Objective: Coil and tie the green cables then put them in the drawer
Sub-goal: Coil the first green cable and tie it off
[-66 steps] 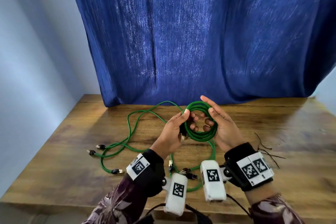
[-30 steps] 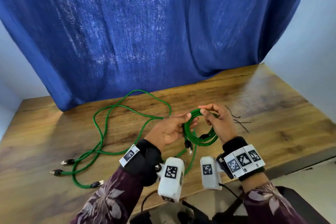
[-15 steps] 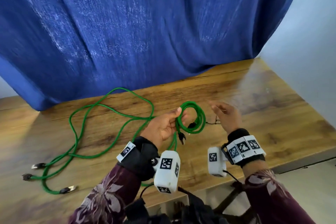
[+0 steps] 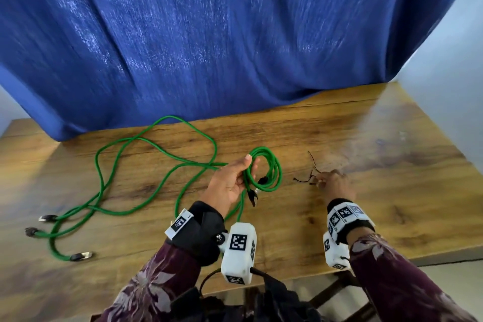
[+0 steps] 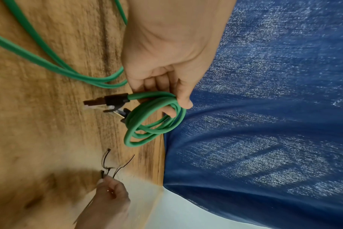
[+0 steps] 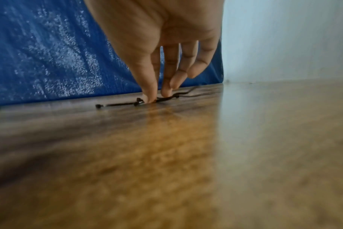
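Note:
My left hand holds a small coil of green cable just above the table, thumb pressed on the loops. The coil hangs from the curled fingers, its black plugs sticking out beside it. My right hand is down on the table to the right of the coil, thumb and forefinger pinching a thin black tie among a few ties. More green cable lies loose on the left, its plugs near the front edge.
The wooden table has a blue curtain hanging along its back edge and a pale wall at its right. The table's front edge runs close by my wrists. No drawer shows in any view.
My right hand has let go of the coil and moved right, down onto the black ties. The left hand now holds the coil alone. The head view has swung right.

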A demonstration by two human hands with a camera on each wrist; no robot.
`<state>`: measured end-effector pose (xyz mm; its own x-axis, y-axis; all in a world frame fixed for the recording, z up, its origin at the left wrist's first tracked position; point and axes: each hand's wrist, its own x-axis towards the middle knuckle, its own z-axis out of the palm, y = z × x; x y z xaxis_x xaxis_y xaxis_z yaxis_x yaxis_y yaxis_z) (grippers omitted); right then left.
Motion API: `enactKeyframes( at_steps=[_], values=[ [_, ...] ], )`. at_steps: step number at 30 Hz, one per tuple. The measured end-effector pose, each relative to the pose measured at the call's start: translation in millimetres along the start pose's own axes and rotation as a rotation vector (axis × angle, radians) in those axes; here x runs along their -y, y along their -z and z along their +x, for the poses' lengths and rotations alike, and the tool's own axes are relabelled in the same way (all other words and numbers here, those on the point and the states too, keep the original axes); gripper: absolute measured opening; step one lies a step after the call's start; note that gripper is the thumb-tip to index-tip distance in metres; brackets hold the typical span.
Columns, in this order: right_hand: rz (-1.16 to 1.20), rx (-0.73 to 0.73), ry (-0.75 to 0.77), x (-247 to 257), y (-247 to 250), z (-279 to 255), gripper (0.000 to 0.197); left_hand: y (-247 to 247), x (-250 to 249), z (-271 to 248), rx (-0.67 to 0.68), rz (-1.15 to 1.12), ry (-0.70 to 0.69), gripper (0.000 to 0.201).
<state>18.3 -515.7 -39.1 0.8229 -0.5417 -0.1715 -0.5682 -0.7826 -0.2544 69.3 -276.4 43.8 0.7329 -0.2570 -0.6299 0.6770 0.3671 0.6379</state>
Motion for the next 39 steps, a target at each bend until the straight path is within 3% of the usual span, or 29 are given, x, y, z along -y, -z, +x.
enactKeyframes(
  at_steps=[4,9,14,20,25,29,33,36,39],
  values=[
    [-0.127,-0.031,0.056,0.3,-2.2,1.8,0.023,0.2,-1.6,-0.7,-0.004,-0.02,-0.027,0.006],
    [-0.097,-0.038,0.088,-2.8,1.1,-0.9,0.023,1.0,-3.2,-1.2,0.001,-0.041,-0.048,0.006],
    [0.2,-0.168,0.143,7.1,23.1,-6.3,0.006,-1.2,-5.4,-2.6,0.031,-0.038,-0.093,0.008],
    [0.577,-0.26,0.224,32.6,53.2,-17.8,0.012,-3.2,-11.7,-8.9,0.078,-0.087,-0.168,0.008],
    [0.918,-0.017,0.276,62.6,72.5,-43.9,0.03,-4.3,-13.1,-14.5,0.106,-0.12,-0.243,0.01],
    [1.119,0.111,0.237,91.7,83.3,-61.4,0.017,-7.7,-13.9,-19.3,0.134,-0.139,-0.295,0.013],
    [1.025,0.087,0.271,111.2,81.9,-71.5,0.016,-10.3,-16.7,-25.3,0.179,-0.123,-0.354,0.014],
    [0.755,-0.105,0.383,120.7,84.2,-73.8,0.006,-11.9,-18.4,-30.1,0.212,-0.114,-0.365,0.02],
    [0.682,-0.24,0.46,129.8,90.3,-76.8,0.001,-12.7,-19.7,-34.1,0.231,-0.119,-0.367,0.02]
  ],
)
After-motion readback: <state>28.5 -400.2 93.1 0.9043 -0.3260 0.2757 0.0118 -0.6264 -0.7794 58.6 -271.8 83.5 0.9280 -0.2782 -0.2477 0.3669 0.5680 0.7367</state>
